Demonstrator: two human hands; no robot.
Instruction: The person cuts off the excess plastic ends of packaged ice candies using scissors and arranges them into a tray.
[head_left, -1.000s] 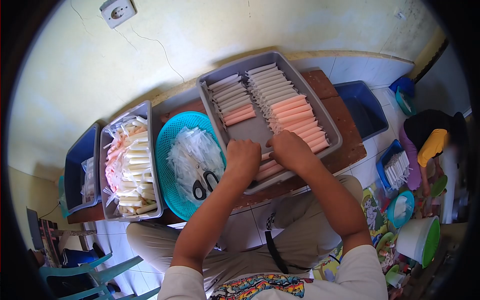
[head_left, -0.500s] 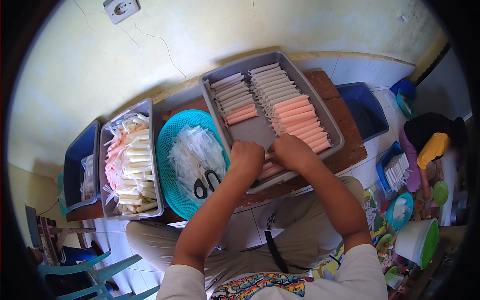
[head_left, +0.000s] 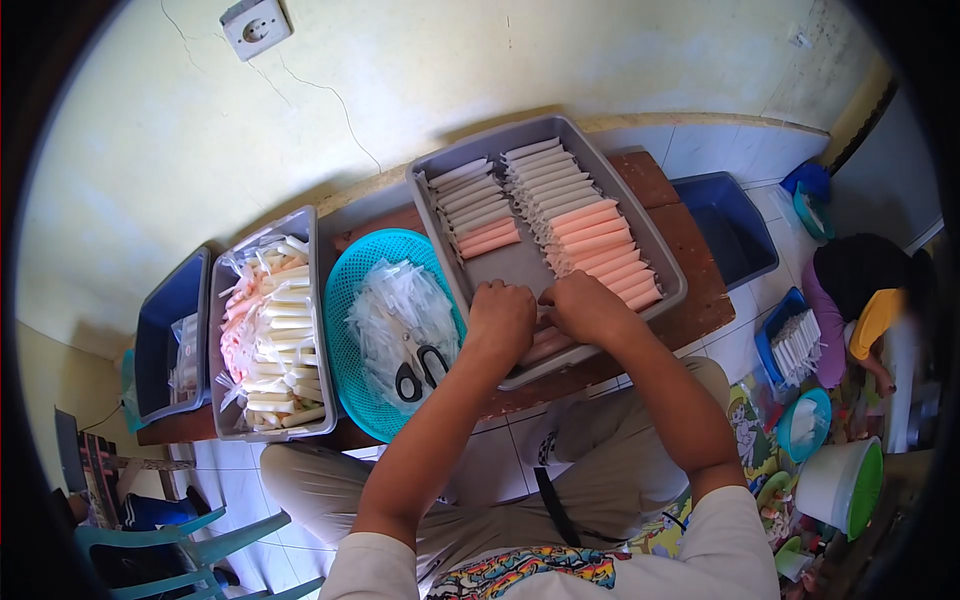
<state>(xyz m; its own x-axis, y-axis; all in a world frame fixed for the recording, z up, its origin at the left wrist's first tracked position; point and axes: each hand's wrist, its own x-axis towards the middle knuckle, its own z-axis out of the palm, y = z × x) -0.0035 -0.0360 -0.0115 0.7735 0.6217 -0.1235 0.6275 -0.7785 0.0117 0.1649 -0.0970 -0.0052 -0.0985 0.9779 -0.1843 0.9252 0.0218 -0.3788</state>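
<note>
My left hand and my right hand meet over the near end of a grey tray. Fingers of both are curled in a pinch, backs toward me; whatever lies between the fingertips is hidden. Pink filled plastic tubes lie in the tray just under my hands. Beyond them, a long right row holds pink tubes and whitish tubes. A shorter left row has whitish tubes and a few pink ones.
Left of the tray, a teal basket holds clear plastic sleeves and black-handled scissors. Beside it stand a grey bin of bagged tubes and a dark blue bin. Another person sits at the right among tubs.
The whole view has shifted slightly down and right. My hands stay together at the tray's near end, still pinching. The other person's arm has moved.
</note>
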